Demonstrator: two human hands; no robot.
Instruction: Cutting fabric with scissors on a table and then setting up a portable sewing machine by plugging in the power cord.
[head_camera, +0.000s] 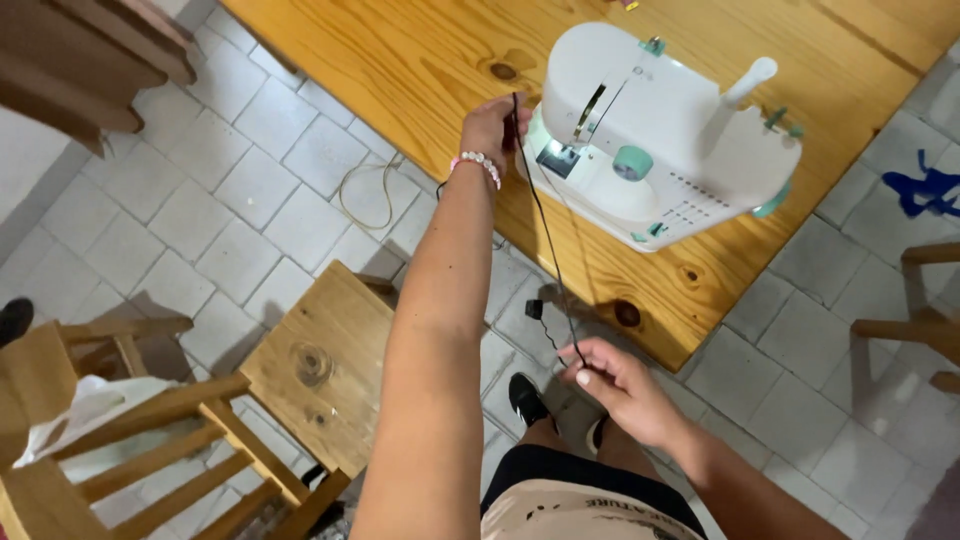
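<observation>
Looks like a room in somebody's home, set up for a bit of sewing. A small white sewing machine (655, 130) sits on a knotty pine table (420, 60). Below the table's edge there's a pale tiled floor (200, 210), a wooden stool (320, 370) and a slatted wooden chair (150, 440) just left of it.

Wooden chair (160, 440) and square wooden stool (320, 365) on a grey tiled floor (200, 200). Loose pale cord (365, 190) lying on the tiles; blue scrap (930, 188) at right.
</observation>
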